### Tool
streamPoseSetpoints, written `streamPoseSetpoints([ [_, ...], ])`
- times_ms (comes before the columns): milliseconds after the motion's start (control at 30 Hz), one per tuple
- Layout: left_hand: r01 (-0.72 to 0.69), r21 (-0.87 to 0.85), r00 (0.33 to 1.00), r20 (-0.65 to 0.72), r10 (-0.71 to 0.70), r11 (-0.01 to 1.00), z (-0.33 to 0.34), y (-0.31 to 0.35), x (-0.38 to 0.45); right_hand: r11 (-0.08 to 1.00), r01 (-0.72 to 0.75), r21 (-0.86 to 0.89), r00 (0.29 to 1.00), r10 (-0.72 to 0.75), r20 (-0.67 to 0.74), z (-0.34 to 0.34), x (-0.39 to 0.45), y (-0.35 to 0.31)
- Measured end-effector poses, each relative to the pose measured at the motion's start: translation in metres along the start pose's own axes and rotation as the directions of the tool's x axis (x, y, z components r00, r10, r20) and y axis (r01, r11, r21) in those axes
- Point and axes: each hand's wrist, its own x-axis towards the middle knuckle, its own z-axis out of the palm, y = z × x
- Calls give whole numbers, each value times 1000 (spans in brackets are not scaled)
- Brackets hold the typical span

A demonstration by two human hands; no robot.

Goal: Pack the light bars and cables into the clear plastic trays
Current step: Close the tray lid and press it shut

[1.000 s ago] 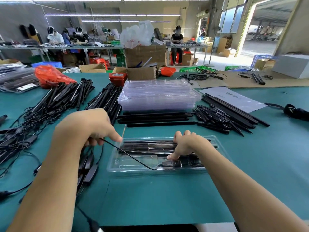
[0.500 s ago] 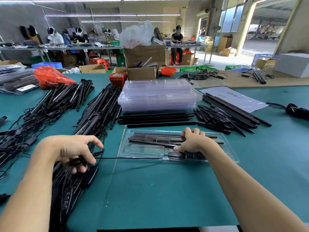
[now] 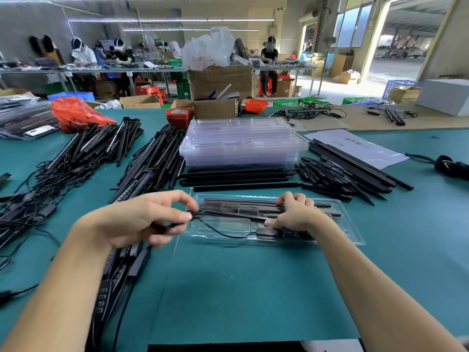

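Left hand [image 3: 142,222] is pinching a thin black cable [image 3: 218,232] beside the clear tray [image 3: 350,232]; right hand [image 3: 294,214] is pressing curled fingers onto light bars [image 3: 253,212] inside it.

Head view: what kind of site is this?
Likely a factory packing floor: stacked clear plastic trays, heaps of black light bars on a teal worktable, and seated workers at a bench behind.

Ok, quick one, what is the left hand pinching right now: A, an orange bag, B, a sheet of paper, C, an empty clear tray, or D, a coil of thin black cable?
D: the left hand pinches a looped black cable that trails into the clear tray.
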Motion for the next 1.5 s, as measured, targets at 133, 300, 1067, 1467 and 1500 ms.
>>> streamPoseSetpoints([
  [133,-224,-139,881,394,261,965,15,18,-3,1000,1,8,1000,-1,-12,0,-2,1],
  [300,-133,235,839,-490,236,963,-6,44,15,1000,4,11,1000,-4,-16,0,-2,1],
  [1067,104,852,706,-427,565,514,35,-66,68,998,10,65,996,-4,-90,7,-1,5],
  [1467,140,941,628,-325,707,308,46,-86,47,996,23,82,990,-11,-141,11,-1,6],
  [1500,151,946,632,-316,708,287,48,-86,47,997,22,81,990,-11,-140,11,-1,6],
])
